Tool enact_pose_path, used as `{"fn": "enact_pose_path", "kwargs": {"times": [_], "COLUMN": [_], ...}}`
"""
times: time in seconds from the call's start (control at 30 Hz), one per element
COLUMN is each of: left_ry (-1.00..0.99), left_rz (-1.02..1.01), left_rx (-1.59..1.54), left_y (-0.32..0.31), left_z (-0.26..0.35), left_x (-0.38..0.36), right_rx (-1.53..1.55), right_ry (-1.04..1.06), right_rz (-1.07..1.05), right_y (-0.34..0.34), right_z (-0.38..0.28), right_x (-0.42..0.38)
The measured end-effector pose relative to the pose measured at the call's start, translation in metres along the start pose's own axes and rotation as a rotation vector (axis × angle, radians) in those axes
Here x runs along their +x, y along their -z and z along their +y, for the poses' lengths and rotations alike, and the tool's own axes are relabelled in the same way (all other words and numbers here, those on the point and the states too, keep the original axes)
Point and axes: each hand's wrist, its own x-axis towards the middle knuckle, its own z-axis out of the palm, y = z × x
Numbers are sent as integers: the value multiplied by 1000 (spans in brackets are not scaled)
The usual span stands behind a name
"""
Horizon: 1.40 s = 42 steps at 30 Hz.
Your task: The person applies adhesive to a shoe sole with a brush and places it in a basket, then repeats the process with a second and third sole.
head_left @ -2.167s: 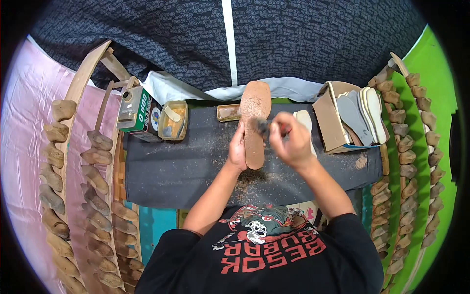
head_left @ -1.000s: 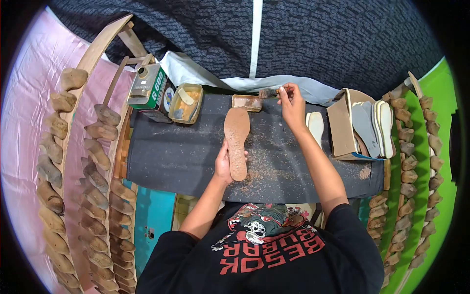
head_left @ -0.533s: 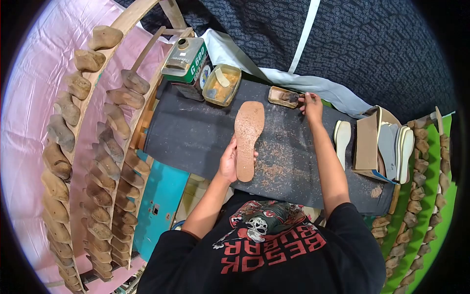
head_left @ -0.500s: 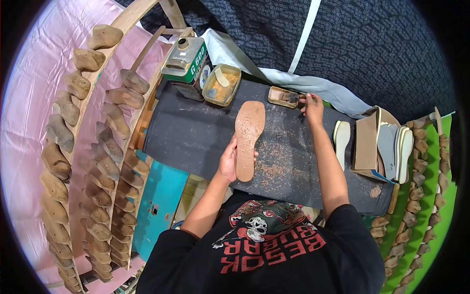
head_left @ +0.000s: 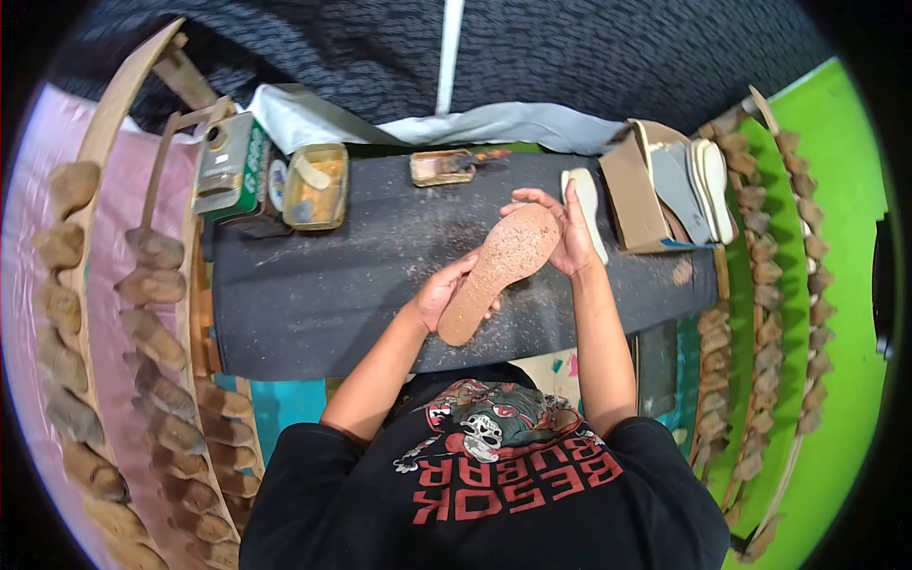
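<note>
A brown, speckled shoe sole (head_left: 501, 266) is held tilted above the dark tabletop (head_left: 380, 285). My left hand (head_left: 446, 293) grips it along its narrow lower end, thumb on the near face and fingertips showing past the other edge. At the wide upper end, my right hand (head_left: 560, 233) rests against the rim of the sole with its fingers spread around it. Beyond the hands, a small rectangular tray (head_left: 440, 169) has a brush (head_left: 484, 157) lying across its right end.
At the back left are a metal can (head_left: 228, 171) and a yellowish tub (head_left: 316, 218). A cardboard box (head_left: 635, 195) of soles and a pale sole (head_left: 587, 211) lie to the right. Wooden shoe lasts (head_left: 154, 285) line racks on both sides.
My right hand has left the small tray and come to the sole's wide end. The sole has tilted to the right in my left hand. The camera view has turned and shifted.
</note>
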Motion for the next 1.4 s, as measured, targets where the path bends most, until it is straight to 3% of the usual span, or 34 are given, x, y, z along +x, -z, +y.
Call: {"fn": "enact_pose_path", "kwargs": {"times": [0.03,0.17,0.27,0.37,0.47,0.53,0.77,0.83,0.87,0.9,0.97,1.03,1.1,1.17,1.27,1.4], "left_ry": [30,35,-4,-26,-86,-200,-577,-664,-612,-661,-755,-851,-780,-781,-774,-761], "left_rz": [-78,-56,105,103,160,264,417,643,359,373,131,208,695,617,840,942], "left_rx": [-30,-60,-194,-64,12,-191,-261,-368,-356,-354,-397,-340,-190,-140,-65,-7], "left_y": [0,-15,-28,-16,-13,-23,-24,-47,-20,-17,-19,-29,-48,-44,-55,-52], "left_z": [-3,-20,-25,-28,-30,-34,-73,-78,-88,-95,-110,-125,-131,-141,-148,-159], "left_x": [5,29,38,41,43,42,35,25,0,-7,-19,-30,-44,-62,-84,-126], "right_rx": [3,-21,153,199,206,203,85,111,109,103,107,66,42,-90,-131,-157], "right_ry": [5,60,139,224,183,135,88,85,75,75,47,94,127,143,122,41], "right_rz": [28,138,348,349,334,351,262,227,213,193,160,111,25,19,-34,-69], "right_y": [9,54,74,89,101,107,122,121,121,117,102,89,76,57,44,7], "right_z": [2,11,10,16,26,32,47,49,51,49,47,49,55,58,78,109], "right_x": [-8,-31,-47,-51,-46,-37,-2,7,10,16,21,24,25,19,8,-23]}}
